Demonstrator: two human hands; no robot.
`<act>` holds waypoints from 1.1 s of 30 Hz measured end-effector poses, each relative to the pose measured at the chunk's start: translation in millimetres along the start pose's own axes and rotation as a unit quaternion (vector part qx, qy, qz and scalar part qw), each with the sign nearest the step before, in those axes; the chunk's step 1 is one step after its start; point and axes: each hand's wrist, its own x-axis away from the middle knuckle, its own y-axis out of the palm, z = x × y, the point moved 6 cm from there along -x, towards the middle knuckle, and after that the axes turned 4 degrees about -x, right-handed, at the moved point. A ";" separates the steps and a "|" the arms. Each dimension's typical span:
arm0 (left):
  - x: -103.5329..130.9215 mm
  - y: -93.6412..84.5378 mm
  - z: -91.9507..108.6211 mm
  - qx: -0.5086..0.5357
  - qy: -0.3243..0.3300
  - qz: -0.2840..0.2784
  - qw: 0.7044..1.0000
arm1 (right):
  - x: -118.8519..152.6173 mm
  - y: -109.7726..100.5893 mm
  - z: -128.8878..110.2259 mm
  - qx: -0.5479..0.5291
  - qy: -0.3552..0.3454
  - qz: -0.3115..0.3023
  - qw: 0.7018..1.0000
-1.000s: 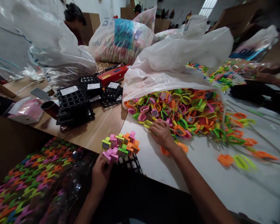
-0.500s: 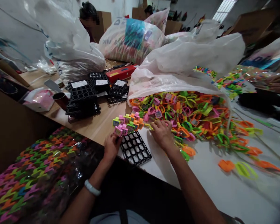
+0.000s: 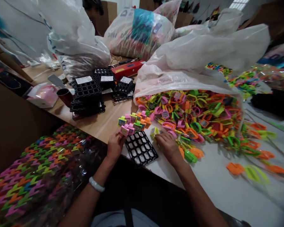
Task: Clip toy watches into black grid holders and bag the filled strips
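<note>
A black plastic grid tray (image 3: 142,148) lies at the table's front edge. Several colourful toy watches with square faces (image 3: 137,126) stand in its far rows; its nearer cells hold nothing. At the tray's left edge my left hand (image 3: 115,147) is closed, fingertips and thumb against the rim beside a pink toy watch (image 3: 124,130). Between the fingers of my right hand (image 3: 168,146) is a yellow-green toy watch (image 3: 154,132), held just right of the tray. Its lower part is hidden by the fingers. Behind that hand spreads a pile of loose toy watches (image 3: 191,116).
A large white plastic bag (image 3: 180,77) spills the pile. Stacked black trays (image 3: 86,91), a dark cup (image 3: 64,96) and a red box (image 3: 127,68) stand further back left. Below the table at left are rows of filled trays (image 3: 38,170). A person (image 3: 94,15) is behind the bags.
My right hand has drawn back from the pile's edge, and a yellow-green toy watch now shows in its fingers. My left hand stays at the tray. The whole view has shifted slightly.
</note>
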 end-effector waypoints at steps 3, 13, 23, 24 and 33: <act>-1.0 -0.3 -1.0 0.012 0.008 0.004 1.000 | 5.6 -1.2 -1.3 0.033 0.028 0.008 0.999; -7.2 0.6 2.1 0.002 0.040 -0.041 0.998 | -9.9 -2.9 15.0 0.074 0.238 -0.058 0.967; -1.4 7.3 4.5 -0.012 0.066 -0.116 0.991 | -0.9 28.8 -68.6 -0.496 0.317 0.018 0.808; 0.7 9.1 5.6 -0.019 0.064 -0.117 0.991 | -2.9 38.7 -74.8 -0.496 0.309 -0.001 0.811; 7.1 19.2 18.2 -0.054 0.047 -0.108 0.992 | -6.0 68.4 -69.2 -0.372 0.255 0.008 0.893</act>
